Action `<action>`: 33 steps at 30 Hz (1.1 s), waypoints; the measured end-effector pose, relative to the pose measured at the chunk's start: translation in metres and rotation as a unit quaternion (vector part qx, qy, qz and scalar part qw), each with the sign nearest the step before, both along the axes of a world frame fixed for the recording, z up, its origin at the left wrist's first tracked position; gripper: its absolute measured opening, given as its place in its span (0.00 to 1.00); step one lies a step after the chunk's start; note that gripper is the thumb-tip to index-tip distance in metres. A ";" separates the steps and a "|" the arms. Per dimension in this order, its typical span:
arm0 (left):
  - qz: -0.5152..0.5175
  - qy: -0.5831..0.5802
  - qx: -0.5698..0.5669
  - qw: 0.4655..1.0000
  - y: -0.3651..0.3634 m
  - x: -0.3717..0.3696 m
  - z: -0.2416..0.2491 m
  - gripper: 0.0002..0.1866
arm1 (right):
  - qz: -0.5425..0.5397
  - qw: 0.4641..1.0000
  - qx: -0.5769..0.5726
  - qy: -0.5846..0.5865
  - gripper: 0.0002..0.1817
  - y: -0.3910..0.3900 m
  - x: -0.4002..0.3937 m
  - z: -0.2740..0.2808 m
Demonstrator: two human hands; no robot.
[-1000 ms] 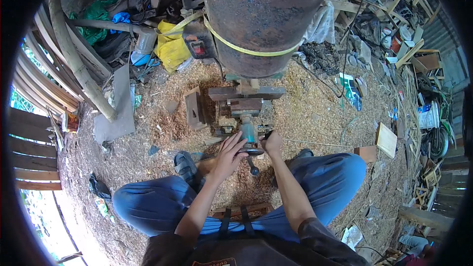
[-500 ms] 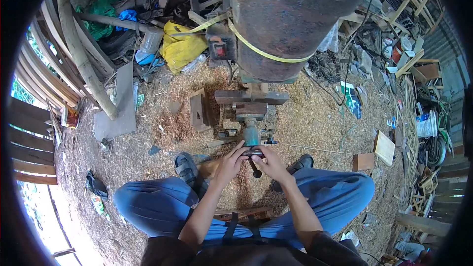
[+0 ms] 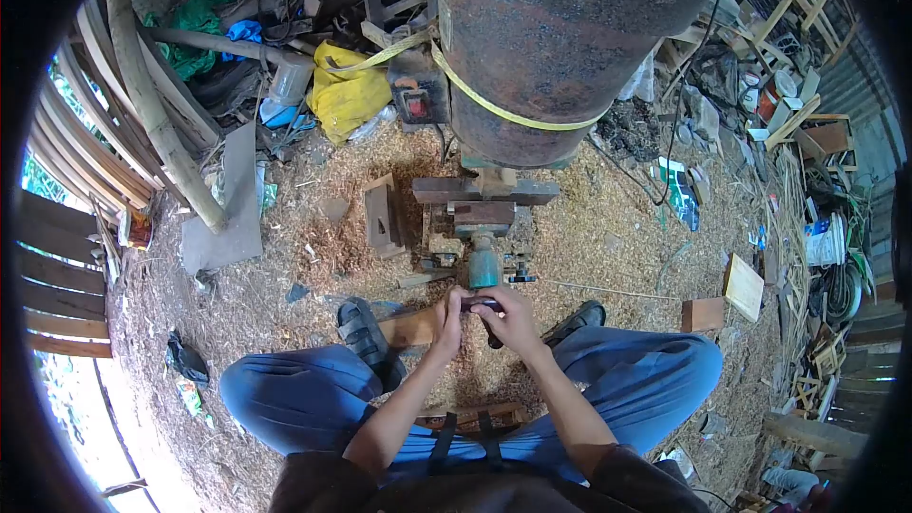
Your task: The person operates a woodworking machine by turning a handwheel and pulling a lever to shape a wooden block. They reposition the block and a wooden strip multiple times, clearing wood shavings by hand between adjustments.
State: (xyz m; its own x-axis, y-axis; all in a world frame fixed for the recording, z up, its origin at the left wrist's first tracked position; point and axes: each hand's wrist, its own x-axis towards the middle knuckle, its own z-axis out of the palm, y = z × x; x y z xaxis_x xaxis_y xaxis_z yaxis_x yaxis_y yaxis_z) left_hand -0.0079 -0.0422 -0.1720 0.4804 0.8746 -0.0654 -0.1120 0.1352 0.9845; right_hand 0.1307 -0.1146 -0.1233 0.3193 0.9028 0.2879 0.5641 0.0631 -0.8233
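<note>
Between my knees, both hands are closed around a small dark part with a dark handle (image 3: 494, 336) that points down toward me. My left hand (image 3: 449, 321) pinches its left end. My right hand (image 3: 514, 319) wraps round its right side, beside the handle. Just beyond my fingers is the rounded teal end of a machine (image 3: 484, 269), with a dark wooden block (image 3: 484, 215) and a crossbar (image 3: 446, 191) behind it. A black knob (image 3: 522, 273) sits right of the teal end.
A large rusty metal drum (image 3: 551, 38) with a yellow strap stands ahead, beside a box with a red switch (image 3: 416, 104). A wooden frame (image 3: 382, 217) lies left of the machine. Wood blocks (image 3: 702, 314) lie right on shavings. My sandalled feet flank the machine.
Both hands and the dark part have moved slightly toward me, away from the teal end. The fingers have closed more around the part, and the handle is now partly covered.
</note>
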 end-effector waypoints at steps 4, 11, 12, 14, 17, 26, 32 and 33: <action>0.055 0.070 0.037 0.995 0.015 0.018 0.012 0.31 | -0.009 0.975 -0.100 0.198 0.16 -0.003 0.006 0.016; 0.095 0.157 0.180 0.966 0.020 0.028 -0.017 0.28 | -0.044 0.999 -0.010 0.023 0.15 -0.004 -0.006 -0.012; 0.095 0.157 0.179 0.967 0.022 0.028 -0.016 0.28 | -0.044 0.999 -0.011 0.023 0.15 -0.002 -0.008 -0.014; 0.088 0.141 0.171 0.971 0.023 0.028 -0.015 0.27 | -0.078 0.997 0.006 0.015 0.14 -0.003 -0.014 -0.020; 0.094 0.132 0.200 0.966 0.024 0.028 -0.015 0.27 | -0.092 0.996 0.007 -0.001 0.13 -0.002 -0.016 -0.020; 0.052 0.128 0.237 0.962 0.032 0.027 -0.020 0.26 | -0.081 0.996 0.001 0.036 0.12 -0.001 -0.015 -0.008; 0.052 0.118 0.230 0.965 0.028 0.024 -0.019 0.24 | -0.078 0.996 0.003 0.040 0.11 -0.007 -0.018 -0.010; 0.036 0.125 0.208 0.969 0.033 0.026 -0.013 0.23 | -0.080 0.995 0.017 0.058 0.11 -0.003 -0.016 -0.009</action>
State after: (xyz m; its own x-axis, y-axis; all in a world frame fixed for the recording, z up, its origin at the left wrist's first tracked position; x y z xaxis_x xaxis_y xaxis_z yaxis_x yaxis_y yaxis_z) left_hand 0.0183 -0.0096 -0.1849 0.4323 0.8805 0.1946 0.1418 -0.2795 0.9496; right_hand 0.1147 -0.1176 -0.1320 0.4909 0.8280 0.2710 0.4705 0.0099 -0.8824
